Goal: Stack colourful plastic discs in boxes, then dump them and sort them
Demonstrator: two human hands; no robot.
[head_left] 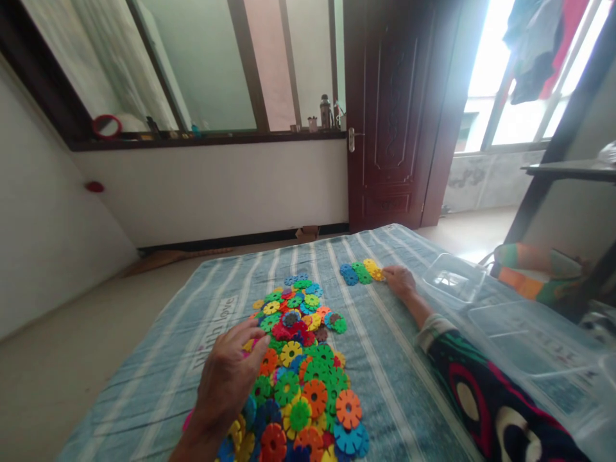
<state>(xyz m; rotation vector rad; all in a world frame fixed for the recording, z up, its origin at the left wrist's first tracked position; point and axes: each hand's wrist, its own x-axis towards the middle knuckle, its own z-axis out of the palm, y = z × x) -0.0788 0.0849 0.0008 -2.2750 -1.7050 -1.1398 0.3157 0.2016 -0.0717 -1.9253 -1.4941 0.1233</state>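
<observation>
A heap of colourful plastic snowflake discs (301,359) lies on a blue striped cloth (385,359). My left hand (231,372) rests over the heap's left side, its fingers bent down onto the discs. Far off, my right hand (399,280) reaches out in a patterned sleeve, fingers curled at the end of a short joined row of blue, green and yellow discs (360,272). Whether it grips that row I cannot make out.
A clear plastic lid (455,277) and a clear plastic box (534,350) sit at the right of the cloth. A dark wooden door (394,109) stands behind. The cloth's left edge drops to a bare floor (62,359).
</observation>
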